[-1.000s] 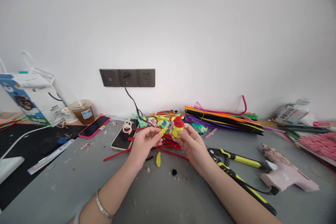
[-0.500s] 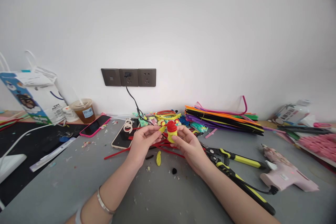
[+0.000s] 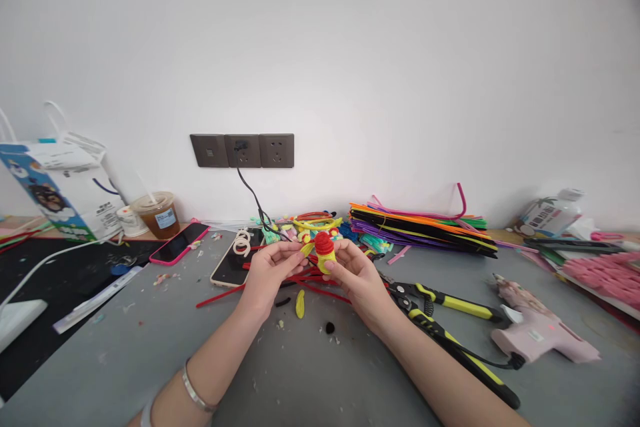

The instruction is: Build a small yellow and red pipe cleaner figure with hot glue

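My left hand (image 3: 270, 270) and right hand (image 3: 357, 277) pinch the small figure (image 3: 325, 252) above the pliers (image 3: 440, 320); squeezing harder could bend its yellow piece.

Your grey table (image 3: 310, 373) is pretty cluttered, crumbs of fuzz all over it. Back right there's a flat stack of pipe cleaners (image 3: 425, 227) against the wall, with yellow-handled pliers (image 3: 445, 320) and a pink glue gun (image 3: 537, 333) closer to you on that side. Middle has loose red stems (image 3: 225, 293), a little yellow piece (image 3: 300, 303) and a black pom-pom (image 3: 329, 328). On the left lie two phones, the pink-cased phone (image 3: 179, 242) and another phone (image 3: 235, 260) with tape rings (image 3: 243, 242) on it, plus an iced drink cup (image 3: 157, 213) by a paper bag (image 3: 60, 190).
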### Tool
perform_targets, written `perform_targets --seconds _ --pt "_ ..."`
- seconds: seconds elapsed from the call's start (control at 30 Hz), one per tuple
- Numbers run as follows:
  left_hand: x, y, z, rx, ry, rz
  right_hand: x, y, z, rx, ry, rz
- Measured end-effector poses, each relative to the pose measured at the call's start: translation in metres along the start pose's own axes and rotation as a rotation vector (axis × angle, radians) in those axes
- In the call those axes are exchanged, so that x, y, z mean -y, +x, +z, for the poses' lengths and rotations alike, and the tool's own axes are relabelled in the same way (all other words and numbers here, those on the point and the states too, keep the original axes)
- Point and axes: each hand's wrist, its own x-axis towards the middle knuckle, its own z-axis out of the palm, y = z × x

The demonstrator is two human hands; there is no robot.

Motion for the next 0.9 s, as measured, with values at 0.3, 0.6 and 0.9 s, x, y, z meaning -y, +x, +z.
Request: perform_targets --seconds 0.3,0.6,0.9 --pt "-0.0023 -0.0004 0.0008 -0.024 0.017 -0.003 -0.0009 0.0010 -0.0022 -0.010 0.001 -0.019" --pt "0.0000 0.0008 0.0000 -0.012 0.003 0.004 -0.0010 0.0004 -0.0025 -0.009 0.014 -0.012" --pt "-0.0004 -0.0037 0.0039 0.017 -0.066 -0.043 -0.0012 -0.0017 -0.0010 0.068 0.011 0.048"
